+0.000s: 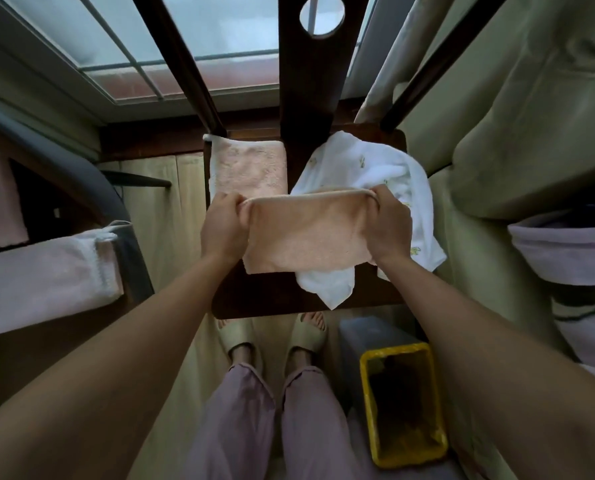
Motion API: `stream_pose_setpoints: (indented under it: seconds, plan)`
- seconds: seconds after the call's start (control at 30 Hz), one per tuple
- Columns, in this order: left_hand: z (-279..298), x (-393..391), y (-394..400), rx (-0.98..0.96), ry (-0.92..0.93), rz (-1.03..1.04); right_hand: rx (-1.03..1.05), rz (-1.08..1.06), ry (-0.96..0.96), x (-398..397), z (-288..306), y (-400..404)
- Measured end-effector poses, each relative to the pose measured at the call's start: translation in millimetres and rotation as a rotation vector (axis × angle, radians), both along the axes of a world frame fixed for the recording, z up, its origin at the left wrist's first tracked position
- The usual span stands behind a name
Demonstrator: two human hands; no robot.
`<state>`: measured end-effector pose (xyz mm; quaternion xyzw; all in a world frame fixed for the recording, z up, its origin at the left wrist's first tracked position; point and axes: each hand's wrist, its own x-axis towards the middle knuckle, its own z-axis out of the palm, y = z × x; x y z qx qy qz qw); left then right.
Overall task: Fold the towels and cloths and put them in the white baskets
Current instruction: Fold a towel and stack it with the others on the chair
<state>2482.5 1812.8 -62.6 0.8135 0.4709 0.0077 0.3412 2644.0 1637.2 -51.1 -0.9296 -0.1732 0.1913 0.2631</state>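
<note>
I hold a peach towel [304, 233] stretched flat between both hands above a dark wooden chair seat [254, 301]. My left hand [221, 226] pinches its upper left corner and my right hand [391, 225] pinches its upper right corner. The towel hangs doubled, its fold along the top edge. A folded pink towel [249, 168] lies on the seat's far left. A crumpled white cloth with small prints [369, 171] lies on the seat's right side, partly behind the held towel. No white basket is in view.
The chair's dark back [306, 81] rises toward a window. A pale pink towel [39, 275] hangs on a rack at left. A yellow-rimmed bin [403, 403] stands on the floor at right, next to my slippered feet [272, 332]. A beige sofa [531, 133] fills the right.
</note>
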Motion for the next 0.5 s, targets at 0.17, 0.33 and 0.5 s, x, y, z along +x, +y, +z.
stream_pose_setpoints:
  seconds: [0.17, 0.33, 0.5]
  plan:
    - [-25, 4, 1, -0.044, 0.051, -0.007, -0.066, 0.126, -0.115, 10, -34, 1]
    - [-29, 7, 3, -0.042, 0.203, -0.182, -0.140, 0.294, -0.094, 16, -46, -2]
    - [-18, 21, 6, 0.075, 0.296, -0.466, -0.030, 0.225, 0.000, 22, -35, 6]
